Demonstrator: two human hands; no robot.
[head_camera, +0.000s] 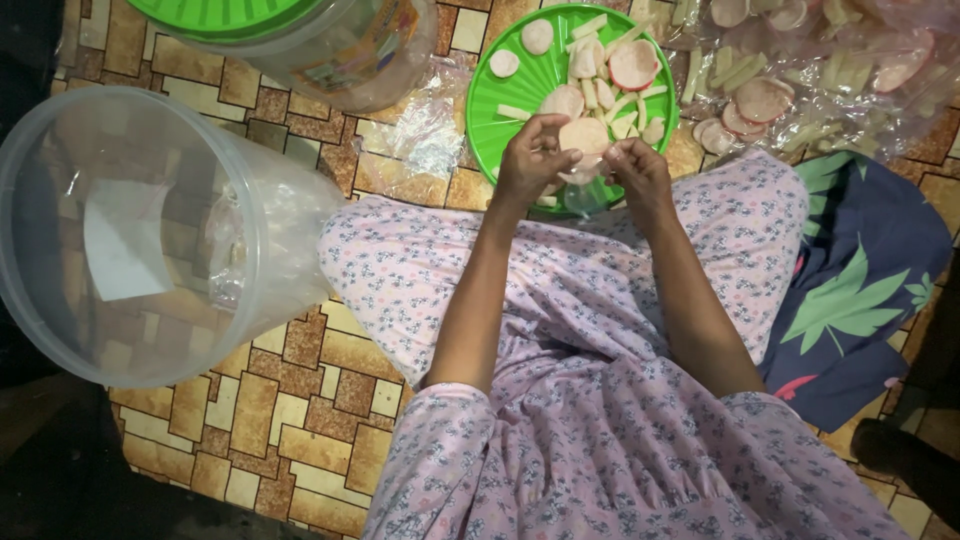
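Round pale cracker (584, 133) sits pinched between both hands just above the near rim of the green plate (500, 110). The left hand (530, 160) closes fingertips on its left edge; the right hand (637, 170) grips the right edge, seemingly along with a small clear plastic bag (583, 197) hanging below. Being thin and likely brittle, it could snap under an uneven squeeze, or slip onto the lap. The plate holds more round crackers and pale sticks. The big clear tub (150, 240) lying on its side looks empty.
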